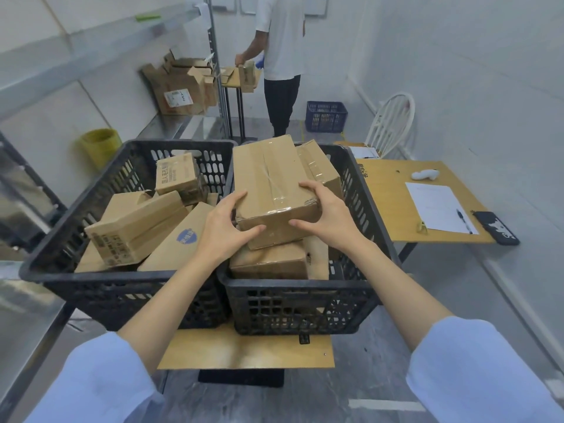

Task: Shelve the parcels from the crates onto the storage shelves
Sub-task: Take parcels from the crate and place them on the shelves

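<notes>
Head view: the left grip (224,227) curls round the near left corner of the taped parcel (271,184) and the right grip (326,213) clasps its near right corner. The parcel lies atop other boxes, above the rim of the right crate (299,303). The left crate (122,288) touches the right one. Shelves (61,56) stand to the left, and a side desk (393,209) sits close on the right.

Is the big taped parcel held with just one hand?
No, the left hand and right hand both grip the parcel at the right crate.
</notes>
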